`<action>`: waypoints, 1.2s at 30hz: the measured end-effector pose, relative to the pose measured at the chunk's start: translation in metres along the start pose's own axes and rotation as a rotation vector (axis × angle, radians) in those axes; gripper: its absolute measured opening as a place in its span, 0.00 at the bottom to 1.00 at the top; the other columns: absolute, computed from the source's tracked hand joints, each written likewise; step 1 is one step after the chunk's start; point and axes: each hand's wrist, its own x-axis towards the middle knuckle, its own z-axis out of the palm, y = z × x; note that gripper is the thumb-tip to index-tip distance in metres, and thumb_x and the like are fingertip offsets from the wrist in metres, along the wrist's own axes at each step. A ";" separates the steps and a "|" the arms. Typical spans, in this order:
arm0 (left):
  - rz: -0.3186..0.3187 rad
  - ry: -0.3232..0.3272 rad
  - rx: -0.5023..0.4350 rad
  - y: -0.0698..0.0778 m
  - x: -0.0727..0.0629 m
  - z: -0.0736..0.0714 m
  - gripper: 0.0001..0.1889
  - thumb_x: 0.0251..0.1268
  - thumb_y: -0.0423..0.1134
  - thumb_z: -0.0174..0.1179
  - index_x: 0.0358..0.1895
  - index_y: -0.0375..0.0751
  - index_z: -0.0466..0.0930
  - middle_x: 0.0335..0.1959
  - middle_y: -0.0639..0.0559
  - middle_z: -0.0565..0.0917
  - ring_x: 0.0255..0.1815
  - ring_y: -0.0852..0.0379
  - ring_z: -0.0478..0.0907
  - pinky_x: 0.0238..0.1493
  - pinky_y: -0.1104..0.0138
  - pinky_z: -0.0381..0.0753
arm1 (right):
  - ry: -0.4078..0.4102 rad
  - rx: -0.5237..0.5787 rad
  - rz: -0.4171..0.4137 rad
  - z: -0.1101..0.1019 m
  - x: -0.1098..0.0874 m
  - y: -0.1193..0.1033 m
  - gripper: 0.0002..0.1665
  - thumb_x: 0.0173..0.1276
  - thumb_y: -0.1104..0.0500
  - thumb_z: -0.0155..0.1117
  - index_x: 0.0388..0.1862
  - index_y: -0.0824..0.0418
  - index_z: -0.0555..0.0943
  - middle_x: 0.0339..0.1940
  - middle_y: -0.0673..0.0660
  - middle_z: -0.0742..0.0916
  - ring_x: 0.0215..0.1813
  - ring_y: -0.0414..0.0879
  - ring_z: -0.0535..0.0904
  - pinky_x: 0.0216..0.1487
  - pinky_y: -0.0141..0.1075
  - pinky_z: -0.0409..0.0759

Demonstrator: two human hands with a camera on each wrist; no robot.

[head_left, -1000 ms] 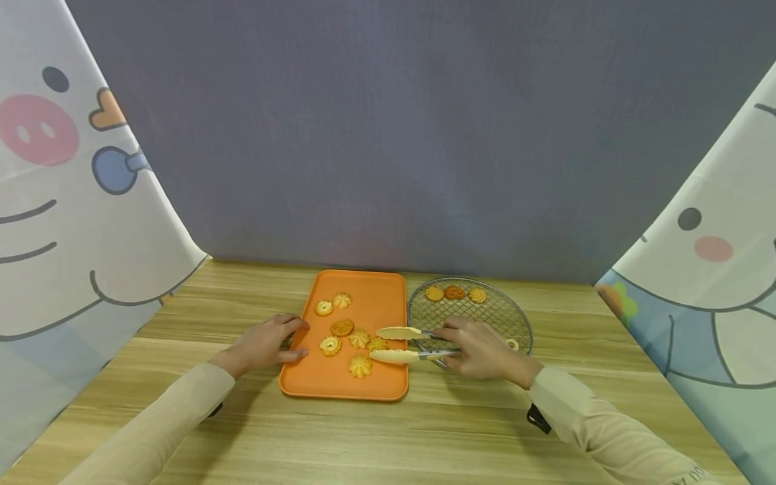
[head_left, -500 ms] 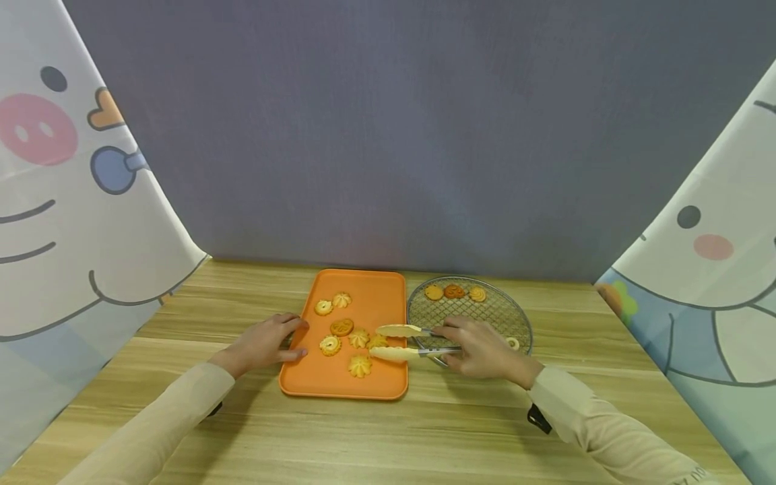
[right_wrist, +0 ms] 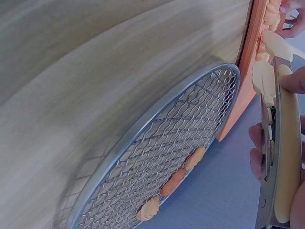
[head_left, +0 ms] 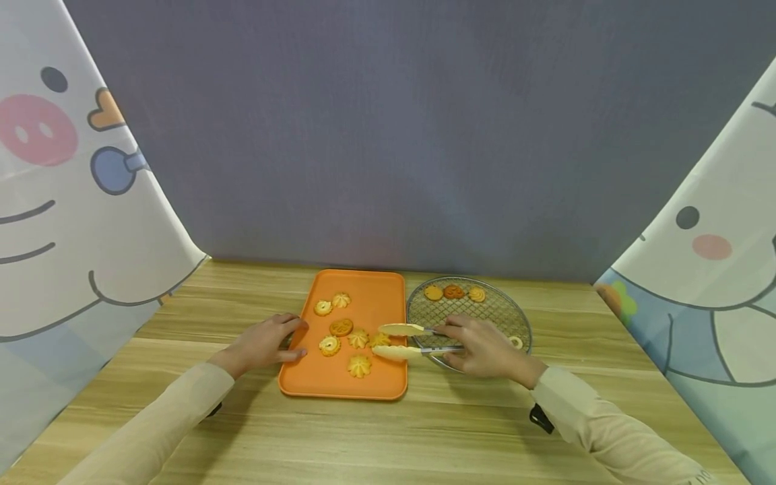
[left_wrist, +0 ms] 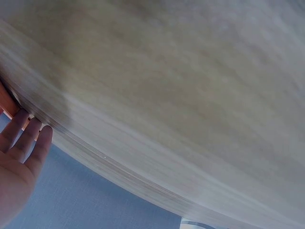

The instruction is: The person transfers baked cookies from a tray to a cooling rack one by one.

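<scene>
My right hand (head_left: pixel 485 347) grips metal tongs (right_wrist: pixel 281 129) with cream tips. The tongs' spread tips reach over the right side of an orange tray (head_left: pixel 376 384), one on each side of a flower-shaped cookie (head_left: pixel 380 339). On the tray lie several more cookies, including a brown oval cookie (head_left: pixel 341 327) and a petal-shaped cookie (head_left: pixel 360 366). My left hand (head_left: pixel 267 343) rests at the tray's left rim, thumb and fingertips on the edge. In the left wrist view its fingers (left_wrist: pixel 35 138) extend fairly straight.
A round wire rack (right_wrist: pixel 157 148) stands right of the tray, partly under my right hand. Three cookies sit along its far side, and a small ring-shaped cookie (head_left: pixel 516 342) lies near its right rim. A grey cloth wall (head_left: pixel 394 135) rises behind the wooden table (head_left: pixel 364 438).
The tongs and my right hand have shifted very slightly to the right, their tips still beside the same cookie. My left hand has stayed at the tray's rim.
</scene>
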 end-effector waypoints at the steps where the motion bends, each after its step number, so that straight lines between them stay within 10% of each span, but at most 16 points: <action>1: -0.001 -0.002 -0.001 0.000 0.000 0.000 0.27 0.55 0.56 0.60 0.53 0.42 0.75 0.53 0.40 0.76 0.51 0.42 0.75 0.49 0.50 0.76 | -0.002 0.002 -0.001 0.000 0.000 0.000 0.27 0.49 0.54 0.69 0.50 0.61 0.80 0.38 0.51 0.81 0.29 0.35 0.69 0.23 0.23 0.67; 36: 0.000 0.007 0.001 -0.001 0.000 0.000 0.27 0.55 0.56 0.60 0.54 0.42 0.75 0.53 0.40 0.76 0.51 0.42 0.75 0.48 0.50 0.76 | 0.006 -0.021 -0.041 0.008 0.008 0.000 0.25 0.50 0.54 0.68 0.48 0.61 0.81 0.38 0.52 0.82 0.28 0.35 0.70 0.26 0.26 0.71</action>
